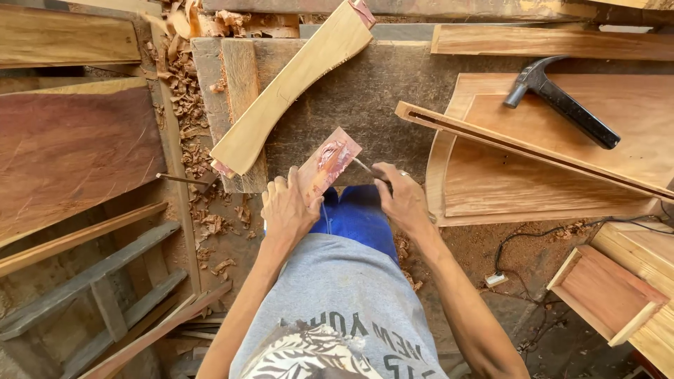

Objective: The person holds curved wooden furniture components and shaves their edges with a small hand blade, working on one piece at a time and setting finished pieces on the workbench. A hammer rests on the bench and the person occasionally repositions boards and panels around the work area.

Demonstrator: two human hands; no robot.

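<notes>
Gripping one small reddish wood block [328, 165] at its near end, the left hand [288, 209] steadies it on the workbench [379, 98]. Just right of it, the right hand [401, 200] is closed around one thin tool [365, 168], possibly a chisel, whose tip touches the block. Beyond the left hand lies one long pale plank [291, 88]; one hammer [562, 102] rests well off to the right.
</notes>
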